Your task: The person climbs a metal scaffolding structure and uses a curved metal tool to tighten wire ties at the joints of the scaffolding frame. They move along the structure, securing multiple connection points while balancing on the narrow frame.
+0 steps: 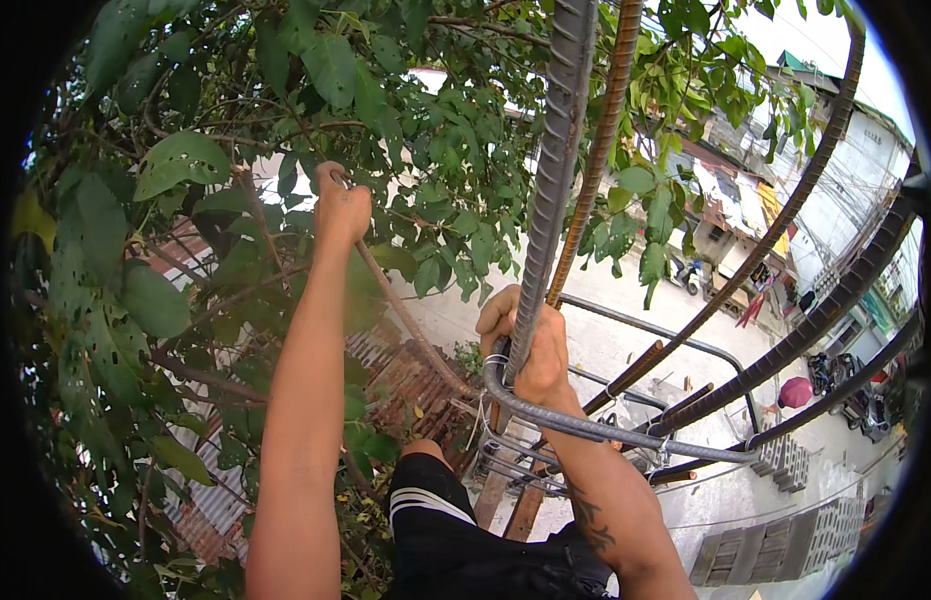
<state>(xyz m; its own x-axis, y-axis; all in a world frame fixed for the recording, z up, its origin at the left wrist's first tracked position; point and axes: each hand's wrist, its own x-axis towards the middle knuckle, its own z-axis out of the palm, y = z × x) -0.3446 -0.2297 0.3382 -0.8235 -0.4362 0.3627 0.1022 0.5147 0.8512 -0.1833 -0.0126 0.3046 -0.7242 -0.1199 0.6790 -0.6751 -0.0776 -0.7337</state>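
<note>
My left hand (344, 208) is stretched out among the leaves, its fingers closed round a thin brown rod. The rod (411, 325) looks like rusty rebar and slopes down to the corner of a bent grey steel stirrup (626, 432). My right hand (536, 345) is wrapped round a thick upright ribbed rebar (558, 150), just above that stirrup corner. A rustier rebar (601, 140) rises close behind it. Thin tie wire (478, 420) loops around the corner. The lower part of the gripped bar is partly hidden by my hand and the stirrup.
Several more rebars (776, 245) curve up on the right, with further stirrups (676, 335) below. Leafy branches (186, 260) crowd the left. Far below lie rusty roofing sheets (411, 385), a concrete street (626, 280), stacked hollow blocks (786, 545) and a pink umbrella (796, 392).
</note>
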